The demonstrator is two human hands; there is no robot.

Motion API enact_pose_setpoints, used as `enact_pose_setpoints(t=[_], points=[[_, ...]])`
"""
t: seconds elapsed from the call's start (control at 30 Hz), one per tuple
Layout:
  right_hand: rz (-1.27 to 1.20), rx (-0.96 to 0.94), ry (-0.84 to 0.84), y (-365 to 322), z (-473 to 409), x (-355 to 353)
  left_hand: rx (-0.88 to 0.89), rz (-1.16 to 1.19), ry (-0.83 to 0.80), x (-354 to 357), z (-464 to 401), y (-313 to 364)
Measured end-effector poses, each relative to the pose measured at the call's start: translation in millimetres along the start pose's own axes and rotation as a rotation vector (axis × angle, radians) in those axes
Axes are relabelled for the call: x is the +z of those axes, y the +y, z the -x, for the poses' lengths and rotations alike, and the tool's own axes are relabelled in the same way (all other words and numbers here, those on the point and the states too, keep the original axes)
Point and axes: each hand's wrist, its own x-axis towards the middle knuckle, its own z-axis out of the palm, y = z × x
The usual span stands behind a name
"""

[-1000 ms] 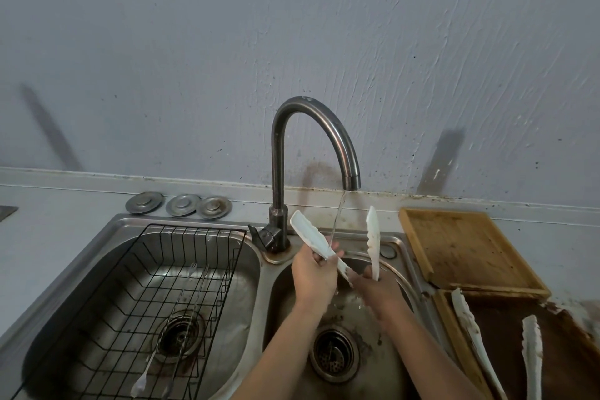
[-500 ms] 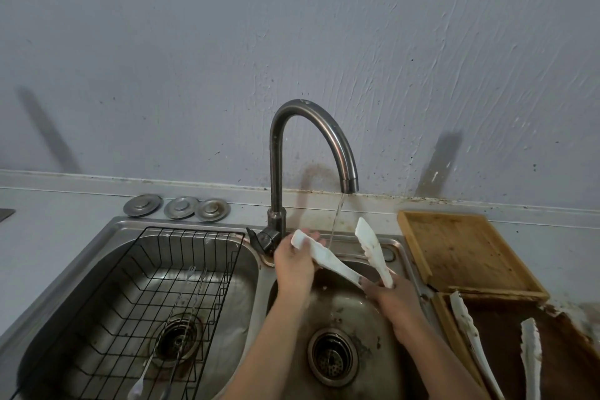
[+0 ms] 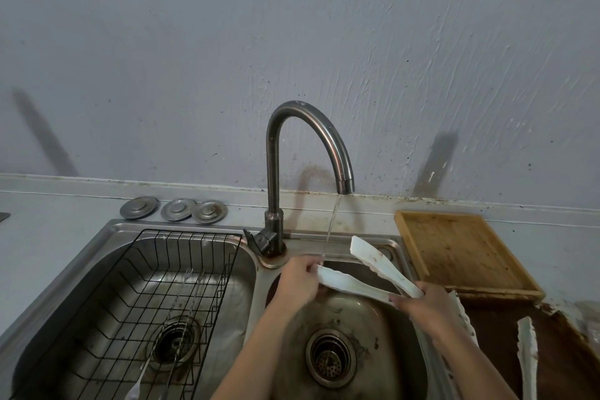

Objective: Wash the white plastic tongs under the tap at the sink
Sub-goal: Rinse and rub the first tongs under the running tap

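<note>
1. The tongs [image 3: 373,273] are held over the right basin of the sink [image 3: 107,234], low and almost flat, with the two arms spread in a V. I think this is so the inner faces are open to the water.
2. The right hand [image 3: 422,300] grips the hinge end, fingers curled round it. This end is probably the steady one, from which the tongs can be turned.
3. The left hand [image 3: 297,279] pinches the tip of the nearer arm, just under the stream [image 3: 331,227] from the tap [image 3: 308,153]. The fingers seem to rub the tip where the water falls on it.
4. The farther arm shows brown marks, so I judge the washing is not finished; that arm should go under the stream next.
5. A second pair [image 3: 526,357] of white tongs lies on the dark tray [image 3: 558,377] on the right, beside a wooden board [image 3: 461,250]. It probably waits for its turn.
6. The left basin holds a wire rack [image 3: 156,295], maybe for drying.
</note>
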Motion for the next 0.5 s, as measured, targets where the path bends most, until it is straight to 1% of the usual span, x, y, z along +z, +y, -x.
enact_pose_setpoints(t=[0.07,0.13,0.17,0.2,0.27,0.3,0.33,0.4,0.5], points=[[0.026,-0.01,0.01,1,-2,-1,0.059,-0.122,0.025,-3,2,0],[0.053,-0.014,0.018,0,-2,-2,0.119,-0.073,0.116,-8,9,3],[0.065,-0.015,0.028,-2,-2,-3,0.126,0.039,0.144,-10,13,6],[0.082,-0.021,0.048,-3,-2,-3,0.122,0.212,0.14,-12,17,10],[0.161,-0.062,0.109,-5,-3,-4,0.084,0.578,0.034,-13,24,20],[0.225,-0.091,0.136,-7,-4,-4,0.066,0.674,-0.017,-13,25,23],[0.292,-0.122,0.155,-10,-3,-3,0.056,0.71,-0.051,-13,27,26],[0.38,-0.199,0.172,-14,-3,4,0.038,0.709,-0.074,-11,27,27],[0.48,-0.39,0.171,-21,1,16,-0.046,0.747,0.034,-11,20,20]])
